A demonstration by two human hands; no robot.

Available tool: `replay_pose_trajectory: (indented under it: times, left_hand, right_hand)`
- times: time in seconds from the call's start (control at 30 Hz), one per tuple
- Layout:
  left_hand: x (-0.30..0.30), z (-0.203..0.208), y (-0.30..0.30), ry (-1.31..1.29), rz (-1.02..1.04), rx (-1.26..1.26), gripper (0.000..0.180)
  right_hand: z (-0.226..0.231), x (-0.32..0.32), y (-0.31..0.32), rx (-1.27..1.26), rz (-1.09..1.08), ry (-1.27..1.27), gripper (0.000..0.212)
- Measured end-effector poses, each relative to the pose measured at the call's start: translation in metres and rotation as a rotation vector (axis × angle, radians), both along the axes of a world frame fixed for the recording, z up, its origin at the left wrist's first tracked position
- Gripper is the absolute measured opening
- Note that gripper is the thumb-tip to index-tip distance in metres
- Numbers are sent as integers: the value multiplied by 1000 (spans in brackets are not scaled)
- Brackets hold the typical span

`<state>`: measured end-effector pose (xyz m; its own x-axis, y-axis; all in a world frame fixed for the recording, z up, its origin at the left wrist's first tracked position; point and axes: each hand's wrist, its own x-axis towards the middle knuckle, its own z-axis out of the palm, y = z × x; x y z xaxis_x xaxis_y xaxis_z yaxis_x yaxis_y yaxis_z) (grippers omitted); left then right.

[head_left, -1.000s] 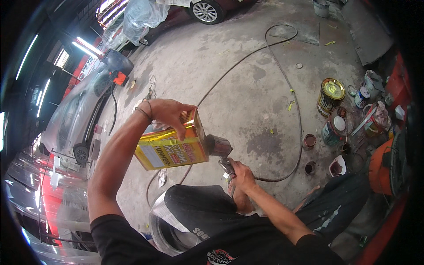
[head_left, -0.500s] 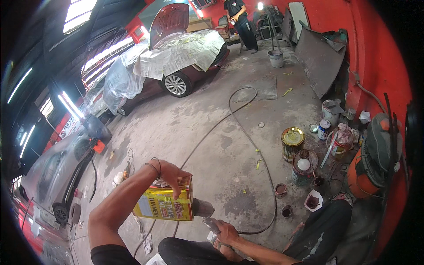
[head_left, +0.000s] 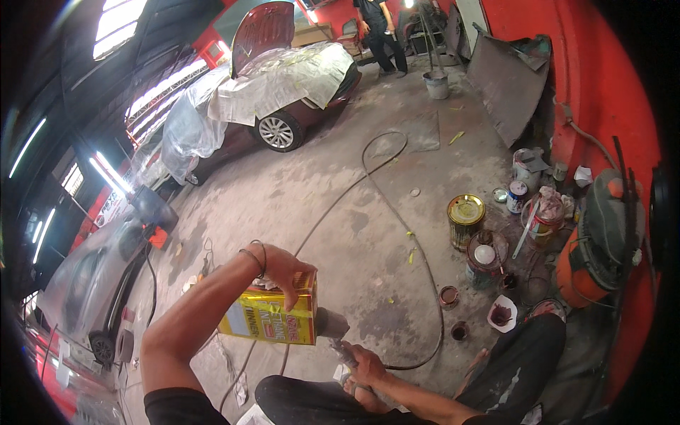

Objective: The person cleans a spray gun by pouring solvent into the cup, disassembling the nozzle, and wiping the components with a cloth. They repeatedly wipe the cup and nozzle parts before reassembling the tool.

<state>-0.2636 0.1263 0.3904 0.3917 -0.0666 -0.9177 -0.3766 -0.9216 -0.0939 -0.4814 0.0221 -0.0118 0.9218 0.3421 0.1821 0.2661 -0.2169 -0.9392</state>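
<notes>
My left hand (head_left: 282,273) grips the top of a yellow rectangular tin can (head_left: 273,322), tipped onto its side in front of me. Against the can's right end sits a dark grey cup (head_left: 331,324), which belongs to what looks like a spray gun (head_left: 344,353). The fingers of my right hand (head_left: 368,368) are wrapped round that gun, just below and right of the can. The can's opening and any liquid passing from it are hidden from view.
On the right stand a gold paint can (head_left: 466,212), a stained tin (head_left: 486,263), small cups (head_left: 448,297) and an orange bucket (head_left: 584,262). A hose (head_left: 418,244) loops over the floor. Behind are a covered car (head_left: 283,85) and a standing person (head_left: 380,32).
The tin can and cup have shifted slightly up and right, with the can's right end a little higher. The gun stays in my right hand. The person at the back has changed stance.
</notes>
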Motion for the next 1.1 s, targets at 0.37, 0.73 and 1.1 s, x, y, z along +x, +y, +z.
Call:
replay_pose_trajectory:
  times: [0.37,0.73,1.1]
  left_hand:
    - [20,-36,44,13,21,-114,119]
    - [-33,-62,150,-290,106,-505,116]
    - [-139,-266,280,-694,742,-1211,112]
  right_hand:
    - [-39,3,21,-18,-31,20,75]
    - [-45,13,21,38,-9,-29,74]
    - [-43,29,14,28,-55,70,53]
